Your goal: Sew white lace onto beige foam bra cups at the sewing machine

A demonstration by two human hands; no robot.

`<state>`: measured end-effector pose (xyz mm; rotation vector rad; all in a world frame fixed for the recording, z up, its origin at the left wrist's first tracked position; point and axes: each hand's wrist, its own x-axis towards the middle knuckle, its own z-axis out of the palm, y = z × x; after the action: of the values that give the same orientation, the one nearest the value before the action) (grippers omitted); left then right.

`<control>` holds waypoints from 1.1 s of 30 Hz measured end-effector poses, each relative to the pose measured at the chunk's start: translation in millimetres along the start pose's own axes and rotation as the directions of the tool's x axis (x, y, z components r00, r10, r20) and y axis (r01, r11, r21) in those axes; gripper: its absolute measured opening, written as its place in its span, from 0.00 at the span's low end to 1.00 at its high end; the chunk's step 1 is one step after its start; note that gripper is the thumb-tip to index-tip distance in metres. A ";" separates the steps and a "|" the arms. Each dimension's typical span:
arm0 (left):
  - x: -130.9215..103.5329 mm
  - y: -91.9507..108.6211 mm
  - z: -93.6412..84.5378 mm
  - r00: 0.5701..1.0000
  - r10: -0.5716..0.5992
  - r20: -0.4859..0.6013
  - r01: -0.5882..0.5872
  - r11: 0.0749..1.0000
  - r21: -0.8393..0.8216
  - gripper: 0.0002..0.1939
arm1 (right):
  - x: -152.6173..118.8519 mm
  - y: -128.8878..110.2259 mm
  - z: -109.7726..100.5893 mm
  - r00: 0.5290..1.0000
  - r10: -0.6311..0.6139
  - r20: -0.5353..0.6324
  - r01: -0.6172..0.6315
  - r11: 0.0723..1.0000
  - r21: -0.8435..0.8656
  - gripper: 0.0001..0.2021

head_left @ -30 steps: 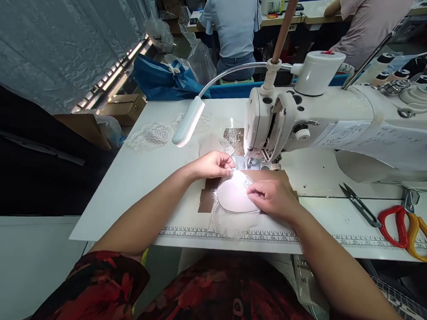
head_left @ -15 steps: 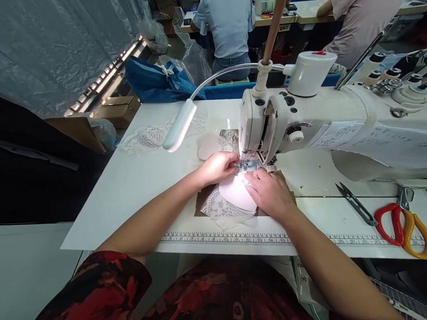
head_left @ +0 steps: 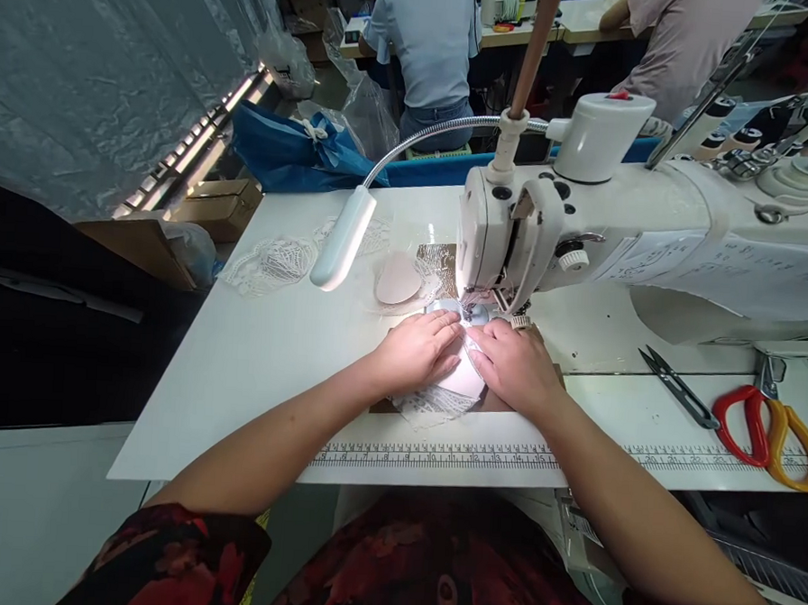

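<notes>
Under the sewing machine (head_left: 493,221) lies a pale pink rounded fabric piece (head_left: 466,380) with white lace (head_left: 432,405) spreading from its lower edge. My left hand (head_left: 416,348) rests flat on the left side of this piece, fingers stretched toward the presser foot (head_left: 471,311). On the right side, my right hand (head_left: 515,361) presses the fabric down with its fingers extended near the needle area. Both hands partly cover the piece. Behind my left hand sits another pale rounded piece (head_left: 398,280) with lace around it.
More white lace (head_left: 270,264) lies on the left of the table. A bendable lamp (head_left: 345,241) hangs over it. To the right are thread snips (head_left: 677,387) and scissors with red and yellow handles (head_left: 743,424). A ruler strip (head_left: 437,455) runs along the front edge. Two people sit beyond.
My left hand has gone from pinching beside the needle to lying flat on the fabric, lower and nearer me. My right hand stays on the fabric. The view has shifted slightly.
</notes>
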<state>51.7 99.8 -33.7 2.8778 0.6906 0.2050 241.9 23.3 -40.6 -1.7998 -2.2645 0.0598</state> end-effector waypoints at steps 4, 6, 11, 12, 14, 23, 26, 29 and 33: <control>4.0 -12.5 -4.3 0.998 0.044 0.037 -0.045 0.999 0.025 0.28 | 2.6 -0.4 0.4 0.999 0.030 0.020 -0.030 1.000 -0.002 0.13; 6.2 -17.8 -4.7 0.997 0.060 0.054 -0.061 0.998 0.018 0.29 | 3.6 -1.2 1.2 0.999 0.041 0.016 -0.041 0.999 -0.008 0.14; 14.0 -29.8 -9.5 0.988 0.090 0.122 -0.089 0.996 -0.016 0.30 | 5.7 -3.0 1.9 0.998 0.068 0.012 -0.068 0.997 -0.029 0.15; 15.5 -31.6 -11.9 0.986 0.098 0.138 -0.097 0.995 -0.021 0.30 | 5.8 -2.6 1.7 0.998 0.067 0.012 -0.067 0.997 -0.025 0.15; 16.9 -33.7 -17.2 0.982 0.112 0.154 -0.110 0.994 -0.019 0.28 | 5.2 -0.6 1.2 0.998 0.058 0.005 -0.058 0.998 0.009 0.15; 7.0 -13.3 -16.1 0.973 0.231 0.008 -0.230 0.972 -0.053 0.15 | 1.5 7.1 0.8 0.994 0.087 -0.061 -0.073 0.977 0.202 0.15; 5.7 -11.0 -9.1 0.981 0.194 -0.022 -0.195 0.978 -0.078 0.16 | 1.1 6.1 0.5 0.994 0.090 -0.070 -0.073 0.973 0.217 0.14; 4.4 -14.2 -5.2 0.979 0.195 -0.054 -0.199 0.974 -0.110 0.15 | 0.1 5.7 1.2 0.993 0.065 -0.094 -0.041 0.972 0.233 0.13; 3.2 -20.1 -4.1 0.977 0.200 -0.072 -0.210 0.962 -0.172 0.15 | -0.3 6.1 4.2 0.993 -0.013 -0.117 0.041 0.969 0.243 0.13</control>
<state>45.0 119.5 -33.5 2.7746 0.3594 0.3544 246.8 24.9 -45.8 -1.6025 -2.0987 0.2168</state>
